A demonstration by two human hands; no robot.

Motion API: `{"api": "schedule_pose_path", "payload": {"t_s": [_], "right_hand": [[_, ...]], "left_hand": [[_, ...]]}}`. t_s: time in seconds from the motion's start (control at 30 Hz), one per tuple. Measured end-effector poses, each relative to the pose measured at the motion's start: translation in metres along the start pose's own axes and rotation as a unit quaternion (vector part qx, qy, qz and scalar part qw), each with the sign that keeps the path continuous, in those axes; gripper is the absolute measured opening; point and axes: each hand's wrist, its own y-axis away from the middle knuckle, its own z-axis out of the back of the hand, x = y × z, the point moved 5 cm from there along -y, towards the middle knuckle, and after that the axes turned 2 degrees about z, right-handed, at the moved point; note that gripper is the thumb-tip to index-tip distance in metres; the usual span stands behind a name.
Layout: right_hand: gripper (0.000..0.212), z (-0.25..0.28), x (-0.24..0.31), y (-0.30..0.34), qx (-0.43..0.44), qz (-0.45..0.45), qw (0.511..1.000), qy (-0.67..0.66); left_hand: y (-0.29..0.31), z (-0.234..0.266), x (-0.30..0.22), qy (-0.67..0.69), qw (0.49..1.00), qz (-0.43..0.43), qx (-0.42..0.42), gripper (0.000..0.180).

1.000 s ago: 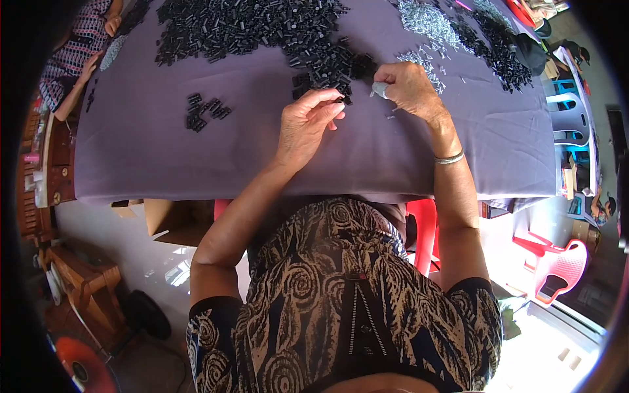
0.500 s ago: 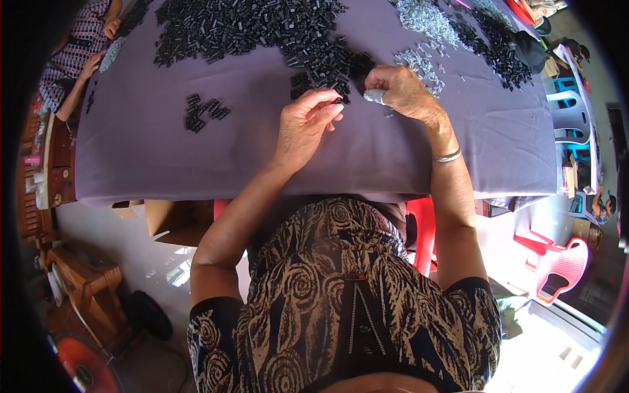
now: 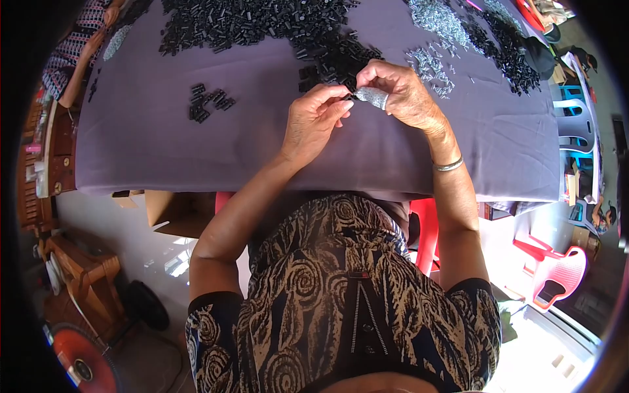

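My left hand (image 3: pixel 308 128) pinches a small black part between thumb and fingertips, most of it hidden by the fingers. Against those fingertips, my right hand (image 3: pixel 411 98) is closed, with a silvery wrap (image 3: pixel 372 97) around its thumb; whatever it pinches is too small to make out. Just beyond both hands spreads a big heap of short black cylindrical parts (image 3: pixel 262 23). A little group of black parts (image 3: pixel 208 103) lies apart on the left. Small shiny silver pins (image 3: pixel 432 72) are scattered past my right hand.
A purple cloth (image 3: pixel 223 154) covers the table. More silver pins (image 3: pixel 438 23) and black parts (image 3: pixel 508 59) lie at the far right. Another person's arm (image 3: pixel 77 72) rests at the far left edge. A red chair (image 3: pixel 560 275), an open carton (image 3: pixel 177 213) and a fan (image 3: pixel 82 360) stand around.
My right hand has moved left and its wrapped thumb now meets the left fingertips. My left hand has shifted slightly right, still pinching. The view has shifted a little.
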Motion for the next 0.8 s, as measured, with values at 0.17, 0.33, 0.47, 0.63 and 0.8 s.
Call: {"api": "schedule_pose_path", "payload": {"t_s": [0.17,0.33,0.47,0.63,0.8], "right_hand": [[0.006,-0.003,0.003,0.000,-0.010,0.025,0.998,0.062],[0.008,-0.006,0.006,0.000,0.002,0.067,0.997,0.044],[0.013,-0.003,0.010,0.001,0.012,0.094,0.995,0.013],[0.019,0.015,0.010,0.005,-0.077,-0.084,0.993,-0.009],[0.010,0.053,-0.015,0.008,-0.222,-0.012,0.972,0.073]], "left_hand": [[0.000,-0.001,-0.001,-0.022,1.000,-0.005,0.003,0.016],[0.000,0.000,-0.001,-0.026,1.000,0.000,-0.002,0.016],[0.000,0.001,0.002,-0.004,1.000,0.007,-0.010,0.016],[0.000,0.008,0.001,0.105,0.993,0.006,-0.060,0.019],[-0.001,0.017,-0.009,0.130,0.986,-0.037,-0.101,0.020]]}}
